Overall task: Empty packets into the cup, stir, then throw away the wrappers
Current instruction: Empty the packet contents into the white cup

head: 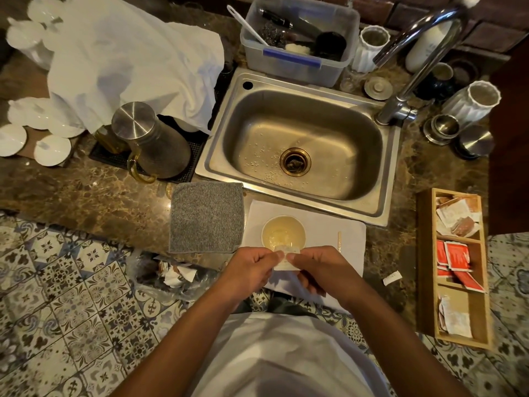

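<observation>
both hands met just above the near edge of the desk (86, 196), the left hand (252, 270) and the right hand (317, 270) each with its grip pinched closed on the top edge of one small pale packet (286, 257), thumbs and forefingers close together at its upper rim. the packet hung just on the near side of the cup (283, 233), its top overlapping the cup's near rim in the view; whether it was torn open could not be told. the cup stood on a white napkin (329, 224) and held a pale yellowish liquid. a thin wooden stirrer (339, 241) lay on the napkin just right of the cup. to the left of the napkin lay a grey cloth (206, 216), touching it along one side. down on the tiled floor to the left, a clear bag (171, 277) held crumpled wrappers. at the right, a wooden organiser (458, 267) held three compartments of packets, red ones in the middle. a small white scrap (391, 278) lay between it and the napkin. beyond the cup sat the steel sink (300, 138), wet with droplets, with the tap (412, 61) at its far right and a plastic tub (297, 38) behind it.
</observation>
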Motion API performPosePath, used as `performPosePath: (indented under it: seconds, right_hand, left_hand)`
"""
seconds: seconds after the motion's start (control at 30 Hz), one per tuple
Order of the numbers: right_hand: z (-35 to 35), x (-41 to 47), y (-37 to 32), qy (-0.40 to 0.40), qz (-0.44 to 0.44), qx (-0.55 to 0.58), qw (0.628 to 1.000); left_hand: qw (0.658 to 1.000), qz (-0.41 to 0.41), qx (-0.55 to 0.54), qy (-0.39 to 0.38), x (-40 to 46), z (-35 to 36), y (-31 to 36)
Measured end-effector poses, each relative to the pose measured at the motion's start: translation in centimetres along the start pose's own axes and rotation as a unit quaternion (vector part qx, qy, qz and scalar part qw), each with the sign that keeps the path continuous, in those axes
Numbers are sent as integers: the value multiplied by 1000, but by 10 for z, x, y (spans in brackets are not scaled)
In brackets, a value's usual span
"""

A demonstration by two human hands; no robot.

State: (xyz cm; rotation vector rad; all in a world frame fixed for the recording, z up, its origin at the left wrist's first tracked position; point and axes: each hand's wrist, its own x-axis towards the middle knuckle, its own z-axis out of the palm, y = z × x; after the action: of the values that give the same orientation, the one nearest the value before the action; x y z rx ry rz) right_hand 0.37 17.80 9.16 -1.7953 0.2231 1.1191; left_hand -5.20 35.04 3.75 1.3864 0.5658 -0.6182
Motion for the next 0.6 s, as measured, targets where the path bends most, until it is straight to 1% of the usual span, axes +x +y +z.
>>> performPosePath:
  seconds: [0.6]
  right_hand:
    - [3, 5, 3, -1, 13, 9, 1000]
  left_hand:
    - [1000, -18, 7, 3, 0, -4, 1]
